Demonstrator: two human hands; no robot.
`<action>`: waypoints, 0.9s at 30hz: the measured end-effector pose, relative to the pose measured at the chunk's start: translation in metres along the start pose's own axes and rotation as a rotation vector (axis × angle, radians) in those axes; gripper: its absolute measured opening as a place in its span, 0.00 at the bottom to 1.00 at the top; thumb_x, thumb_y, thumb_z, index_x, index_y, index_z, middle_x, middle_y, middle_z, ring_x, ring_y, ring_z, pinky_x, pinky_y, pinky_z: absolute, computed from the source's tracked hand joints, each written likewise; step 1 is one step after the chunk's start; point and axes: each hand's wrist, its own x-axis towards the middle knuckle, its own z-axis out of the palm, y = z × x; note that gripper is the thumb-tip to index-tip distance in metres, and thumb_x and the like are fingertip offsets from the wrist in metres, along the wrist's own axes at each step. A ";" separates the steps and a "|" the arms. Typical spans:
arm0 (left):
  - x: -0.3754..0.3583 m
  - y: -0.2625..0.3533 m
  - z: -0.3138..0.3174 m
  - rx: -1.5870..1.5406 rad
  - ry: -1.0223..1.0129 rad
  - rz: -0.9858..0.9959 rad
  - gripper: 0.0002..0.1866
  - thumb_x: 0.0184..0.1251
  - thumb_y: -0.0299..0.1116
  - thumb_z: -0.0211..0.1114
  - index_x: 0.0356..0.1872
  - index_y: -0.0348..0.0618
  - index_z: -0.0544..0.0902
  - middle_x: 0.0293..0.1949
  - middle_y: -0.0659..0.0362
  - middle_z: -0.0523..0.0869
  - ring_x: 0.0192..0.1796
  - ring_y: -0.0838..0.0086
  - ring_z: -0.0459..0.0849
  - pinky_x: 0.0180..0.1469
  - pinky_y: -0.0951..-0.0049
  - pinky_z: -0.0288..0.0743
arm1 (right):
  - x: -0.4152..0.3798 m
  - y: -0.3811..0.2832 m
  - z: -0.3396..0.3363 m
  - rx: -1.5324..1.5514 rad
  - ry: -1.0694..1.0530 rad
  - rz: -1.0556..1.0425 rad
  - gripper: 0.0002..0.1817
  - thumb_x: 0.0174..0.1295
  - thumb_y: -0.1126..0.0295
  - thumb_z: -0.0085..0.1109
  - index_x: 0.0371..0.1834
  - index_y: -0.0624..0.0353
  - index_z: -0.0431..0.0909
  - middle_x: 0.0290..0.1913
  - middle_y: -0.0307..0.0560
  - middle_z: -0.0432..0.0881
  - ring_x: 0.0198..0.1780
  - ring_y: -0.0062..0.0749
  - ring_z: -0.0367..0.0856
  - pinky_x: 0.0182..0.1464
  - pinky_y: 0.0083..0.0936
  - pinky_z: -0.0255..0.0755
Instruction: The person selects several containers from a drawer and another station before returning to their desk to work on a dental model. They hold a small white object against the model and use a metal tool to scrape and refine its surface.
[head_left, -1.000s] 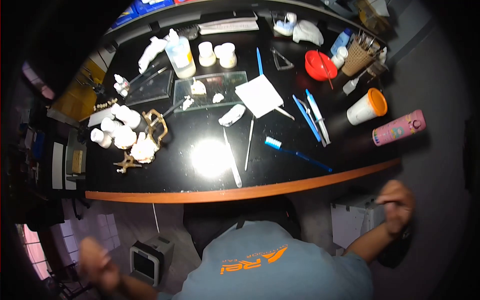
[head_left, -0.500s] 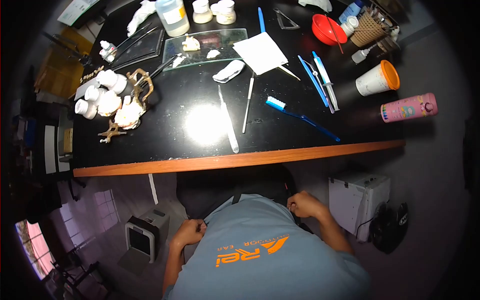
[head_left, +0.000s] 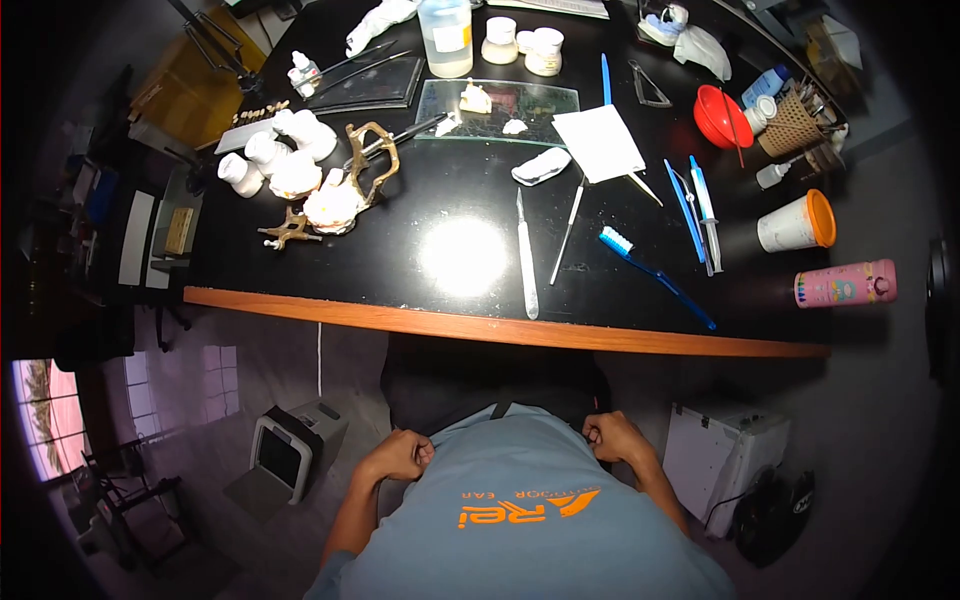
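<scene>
L hand (head_left: 400, 456) is a closed fist gripping the shirt (head_left: 530, 510) hem at the waist; R hand (head_left: 612, 437) likewise, both below the surface (head_left: 500, 328) edge. On the surface: white jars (head_left: 270, 152) w/ lids on, red bowl (head_left: 722, 115) holding a stick, basket (head_left: 790, 125) of tools, orange-lidded cup (head_left: 798, 222).

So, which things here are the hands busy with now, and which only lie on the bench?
In hand:
left hand and right hand, both fisted at the shirt hem

Lying about:
blue toothbrush
white-handled tool
orange-lidded cup
pink bottle
red bowl
</scene>
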 end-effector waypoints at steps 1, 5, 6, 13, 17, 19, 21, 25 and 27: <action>0.001 0.001 0.000 0.027 0.010 0.011 0.13 0.49 0.20 0.64 0.37 0.30 0.90 0.32 0.52 0.93 0.36 0.69 0.91 0.45 0.70 0.84 | 0.003 0.004 0.000 -0.007 -0.026 -0.017 0.15 0.51 0.81 0.68 0.44 0.64 0.89 0.40 0.59 0.91 0.44 0.52 0.91 0.48 0.40 0.83; 0.003 0.008 -0.003 0.107 -0.009 -0.044 0.17 0.48 0.21 0.64 0.41 0.31 0.91 0.35 0.52 0.94 0.39 0.69 0.92 0.48 0.71 0.84 | 0.008 0.010 -0.003 -0.056 -0.052 -0.104 0.13 0.55 0.82 0.64 0.44 0.65 0.89 0.40 0.63 0.90 0.44 0.54 0.91 0.48 0.40 0.83; 0.004 0.008 -0.002 0.101 -0.006 -0.052 0.17 0.48 0.21 0.64 0.41 0.31 0.91 0.35 0.52 0.94 0.39 0.69 0.92 0.48 0.71 0.84 | 0.008 0.011 -0.005 -0.051 -0.041 -0.120 0.12 0.56 0.83 0.63 0.43 0.66 0.89 0.40 0.63 0.90 0.44 0.54 0.91 0.48 0.40 0.83; 0.003 -0.009 -0.001 0.086 -0.059 -0.045 0.16 0.50 0.24 0.66 0.42 0.33 0.92 0.34 0.55 0.94 0.37 0.72 0.90 0.46 0.71 0.83 | 0.004 -0.005 -0.011 -0.070 0.003 -0.158 0.10 0.58 0.83 0.62 0.40 0.66 0.89 0.40 0.64 0.90 0.45 0.56 0.91 0.48 0.42 0.83; 0.002 -0.014 -0.003 0.007 -0.097 -0.020 0.11 0.51 0.26 0.67 0.36 0.36 0.91 0.27 0.61 0.89 0.32 0.76 0.84 0.40 0.70 0.79 | -0.001 -0.014 -0.012 -0.107 0.020 -0.184 0.09 0.57 0.82 0.64 0.39 0.65 0.90 0.40 0.63 0.90 0.46 0.57 0.91 0.49 0.43 0.82; 0.002 -0.022 -0.001 0.022 -0.148 0.003 0.08 0.51 0.28 0.67 0.33 0.38 0.89 0.24 0.64 0.85 0.30 0.77 0.80 0.37 0.70 0.75 | -0.003 -0.019 -0.013 -0.146 0.025 -0.220 0.08 0.56 0.81 0.65 0.38 0.64 0.90 0.39 0.63 0.90 0.46 0.57 0.90 0.50 0.44 0.82; 0.003 -0.030 0.002 0.007 -0.159 0.027 0.06 0.52 0.29 0.68 0.31 0.40 0.88 0.22 0.65 0.82 0.29 0.77 0.77 0.35 0.69 0.73 | -0.004 -0.022 -0.012 -0.173 0.028 -0.255 0.07 0.55 0.81 0.66 0.37 0.64 0.89 0.38 0.62 0.89 0.45 0.58 0.90 0.49 0.45 0.82; -0.004 -0.035 0.009 -0.042 -0.105 0.069 0.06 0.52 0.30 0.68 0.30 0.41 0.87 0.22 0.65 0.81 0.28 0.76 0.75 0.34 0.67 0.71 | -0.004 -0.035 -0.018 -0.245 -0.003 -0.276 0.05 0.54 0.80 0.67 0.34 0.64 0.88 0.36 0.62 0.88 0.43 0.59 0.89 0.48 0.46 0.82; -0.005 -0.038 0.013 -0.043 -0.076 0.077 0.07 0.52 0.30 0.68 0.31 0.41 0.89 0.22 0.64 0.82 0.29 0.76 0.77 0.36 0.67 0.74 | 0.000 -0.039 -0.018 -0.285 -0.026 -0.261 0.05 0.53 0.80 0.67 0.33 0.63 0.88 0.36 0.62 0.88 0.43 0.59 0.89 0.47 0.46 0.82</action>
